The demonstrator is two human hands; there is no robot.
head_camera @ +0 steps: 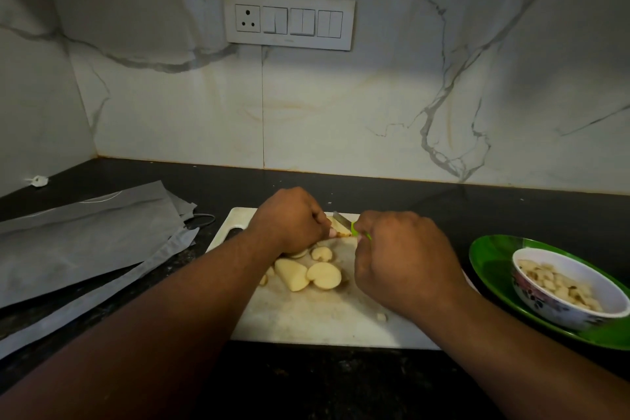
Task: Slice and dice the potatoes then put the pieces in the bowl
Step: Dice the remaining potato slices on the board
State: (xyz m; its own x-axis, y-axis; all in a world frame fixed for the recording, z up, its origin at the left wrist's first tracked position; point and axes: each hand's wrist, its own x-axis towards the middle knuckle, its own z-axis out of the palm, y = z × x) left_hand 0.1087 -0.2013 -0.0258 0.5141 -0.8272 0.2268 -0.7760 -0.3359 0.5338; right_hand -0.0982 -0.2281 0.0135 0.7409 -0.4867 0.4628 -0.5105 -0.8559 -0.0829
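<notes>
Centre: white cutting board [317, 324] with potato slices [308, 274]. One potato piece [341, 228] is pinched by left hand [289, 220]; knife [344, 220] is gripped by right hand [399, 259]. Right: bowl [569, 286] of diced pieces on green plate [491, 256]. Left: grey sheets [85, 235].

- Left hand [288, 218] curled over a potato piece [341, 228] at the far end of the white cutting board [317, 320].
- Right hand [399, 259] grips a green-handled knife [347, 223]; blade on that piece.
- Potato slices [308, 271] lie mid-board, near the hands.
- Bowl [569, 286] of diced potato stands on a green plate [491, 259], right of the board.
- Grey sheets [81, 239] lie left on the dark counter [324, 385].
</notes>
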